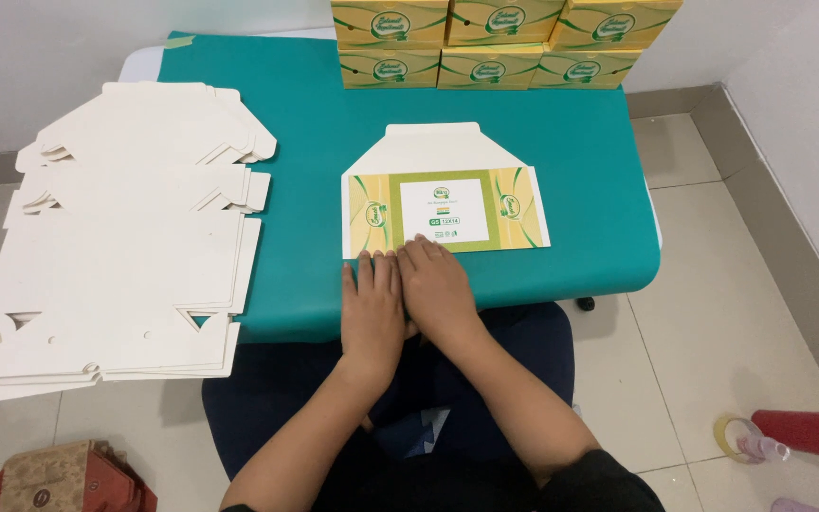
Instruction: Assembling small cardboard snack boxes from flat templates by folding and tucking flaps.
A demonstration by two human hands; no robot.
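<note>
Where both hands press: flat carton blank (yellow-green print, white flap).

A green table is holding everything. A big pile of flat white cardboard sheets is lying on its left side and hanging over the edge. A flat yellow and green box is lying in the middle. Folded yellow boxes are sitting in rows at the back.
</note>
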